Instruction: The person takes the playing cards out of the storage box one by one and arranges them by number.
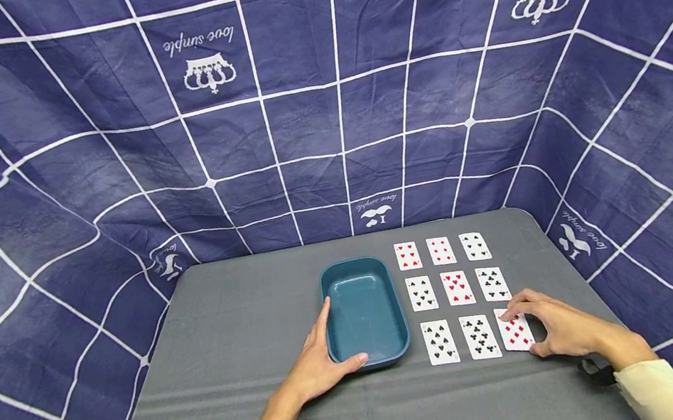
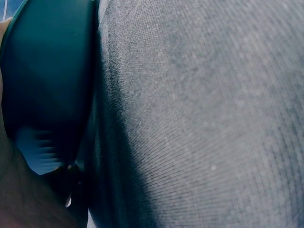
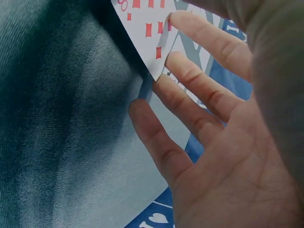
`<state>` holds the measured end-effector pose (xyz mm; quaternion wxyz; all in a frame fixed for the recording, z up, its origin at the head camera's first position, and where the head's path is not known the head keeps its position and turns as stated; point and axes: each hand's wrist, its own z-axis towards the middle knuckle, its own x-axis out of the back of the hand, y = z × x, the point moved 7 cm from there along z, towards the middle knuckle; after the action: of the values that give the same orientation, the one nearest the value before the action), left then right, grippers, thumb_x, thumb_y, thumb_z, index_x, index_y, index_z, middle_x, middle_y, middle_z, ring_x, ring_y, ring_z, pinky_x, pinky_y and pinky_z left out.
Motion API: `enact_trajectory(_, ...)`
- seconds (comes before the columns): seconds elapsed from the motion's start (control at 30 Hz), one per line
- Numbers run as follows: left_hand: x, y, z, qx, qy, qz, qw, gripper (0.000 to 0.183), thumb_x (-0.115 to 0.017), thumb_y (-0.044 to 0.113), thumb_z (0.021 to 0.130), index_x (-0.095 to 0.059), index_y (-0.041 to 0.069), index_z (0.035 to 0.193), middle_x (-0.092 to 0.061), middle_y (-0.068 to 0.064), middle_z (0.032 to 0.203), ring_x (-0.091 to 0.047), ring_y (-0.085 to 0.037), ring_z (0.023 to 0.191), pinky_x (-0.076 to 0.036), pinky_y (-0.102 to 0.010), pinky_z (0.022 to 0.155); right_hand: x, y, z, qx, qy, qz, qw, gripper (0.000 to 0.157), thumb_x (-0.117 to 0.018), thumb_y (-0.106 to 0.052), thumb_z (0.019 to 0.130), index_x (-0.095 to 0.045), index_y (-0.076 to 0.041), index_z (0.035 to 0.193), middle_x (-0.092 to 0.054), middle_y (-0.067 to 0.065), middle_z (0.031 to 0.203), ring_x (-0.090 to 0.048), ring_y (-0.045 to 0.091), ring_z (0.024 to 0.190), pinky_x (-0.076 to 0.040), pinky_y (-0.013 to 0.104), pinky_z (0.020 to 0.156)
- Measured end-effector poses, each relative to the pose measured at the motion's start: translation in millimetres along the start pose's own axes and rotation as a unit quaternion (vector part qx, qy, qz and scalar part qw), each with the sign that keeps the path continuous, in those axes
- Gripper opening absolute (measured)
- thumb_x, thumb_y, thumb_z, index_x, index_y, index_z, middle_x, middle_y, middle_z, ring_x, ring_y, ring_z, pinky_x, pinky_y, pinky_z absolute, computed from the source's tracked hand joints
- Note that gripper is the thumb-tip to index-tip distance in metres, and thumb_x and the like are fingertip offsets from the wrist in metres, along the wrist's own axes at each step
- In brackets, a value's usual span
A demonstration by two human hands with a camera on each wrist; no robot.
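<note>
My left hand (image 1: 316,365) lies along the near left corner of a teal tray (image 1: 406,329). Its straight fingers touch the left rim and the thumb reaches over the near rim. At the right, my right hand (image 1: 562,323) grips an eight of diamonds playing card (image 1: 514,334) between the thumb at its near edge and fingers at its far edge. In the right wrist view the fingertips (image 3: 176,61) meet the edge of that card (image 3: 148,29), which stands tilted there. The card is the near right one of three rows.
Left of the gripped card lie a clubs card (image 1: 480,337) and a spades card (image 1: 440,342). Two more rows of face-up cards, with a hearts card (image 1: 458,287) among them, lie behind. A blue checked cloth (image 1: 308,124) hangs around the grey table (image 1: 226,340).
</note>
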<state>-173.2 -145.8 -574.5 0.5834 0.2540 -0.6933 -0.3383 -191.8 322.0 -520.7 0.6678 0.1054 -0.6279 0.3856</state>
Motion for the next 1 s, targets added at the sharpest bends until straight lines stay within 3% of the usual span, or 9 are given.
enact_trajectory(0.17,-0.2,-0.3,-0.5,0.001,-0.001,-0.001,1.0,0.137,-0.094,0.07,0.089,-0.006,0.038,0.189,-0.026,-0.018,0.194,-0.033,-0.054,0.175,-0.039,-0.081,0.132,-2.1,1.3,-1.6,0.011,-0.005,-0.009,1.0,0.073,-0.107,-0.011,0.06,-0.082,-0.023,0.127,-0.072,0.002,0.134,-0.073,0.027,0.122,-0.058,0.032,0.105)
enact_trajectory(0.43,-0.9,-0.5,-0.9,-0.001,-0.001,-0.003,1.0,0.137,-0.095,0.07,0.089,-0.005,0.041,0.189,-0.025,-0.018,0.194,-0.033,-0.054,0.176,-0.038,-0.081,0.132,-2.6,3.8,-4.9,0.024,0.011,-0.01,1.0,0.076,-0.105,-0.004,0.056,-0.082,-0.022,0.126,-0.072,0.005,0.134,-0.073,0.029,0.122,-0.045,0.011,0.112)
enact_trajectory(0.63,-1.0,-0.8,-1.4,0.002,-0.004,-0.002,1.0,0.137,-0.094,0.071,0.089,-0.005,0.041,0.189,-0.025,-0.018,0.194,-0.033,-0.054,0.176,-0.039,-0.082,0.132,-3.8,5.0,-6.9,0.001,0.004,-0.021,1.0,0.075,-0.106,-0.008,0.058,-0.083,-0.025,0.127,-0.072,0.004,0.138,-0.073,0.03,0.124,-0.057,0.029,0.107)
enact_trajectory(0.8,-0.8,-0.9,-0.8,0.001,-0.007,-0.002,1.0,0.137,-0.094,0.071,0.089,-0.003,0.044,0.188,-0.025,-0.018,0.194,-0.033,-0.053,0.176,-0.039,-0.082,0.131,-1.8,3.8,-8.1,-0.006,0.024,-0.023,0.999,0.071,-0.107,-0.013,0.06,-0.083,-0.026,0.126,-0.073,0.003,0.136,-0.073,0.029,0.122,-0.058,0.038,0.103)
enact_trajectory(0.87,-0.6,-0.9,-0.4,0.0,-0.008,-0.001,1.0,0.137,-0.094,0.071,0.09,-0.003,0.043,0.189,-0.025,-0.018,0.194,-0.033,-0.053,0.176,-0.039,-0.082,0.132,-0.2,2.4,-7.8,-0.005,0.038,-0.022,0.999,0.068,-0.106,-0.013,0.064,-0.083,-0.025,0.126,-0.074,0.002,0.134,-0.073,0.027,0.121,-0.057,0.036,0.103)
enact_trajectory(1.0,-0.3,-0.9,0.2,-0.002,-0.01,0.002,0.9999,0.138,-0.093,0.071,0.09,-0.004,0.038,0.19,-0.025,-0.017,0.194,-0.032,-0.053,0.176,-0.039,-0.081,0.132,3.5,0.6,-5.2,-0.021,0.067,-0.017,0.997,0.058,-0.102,-0.011,0.073,-0.083,-0.021,0.126,-0.074,-0.003,0.129,-0.074,0.022,0.119,-0.05,0.02,0.106)
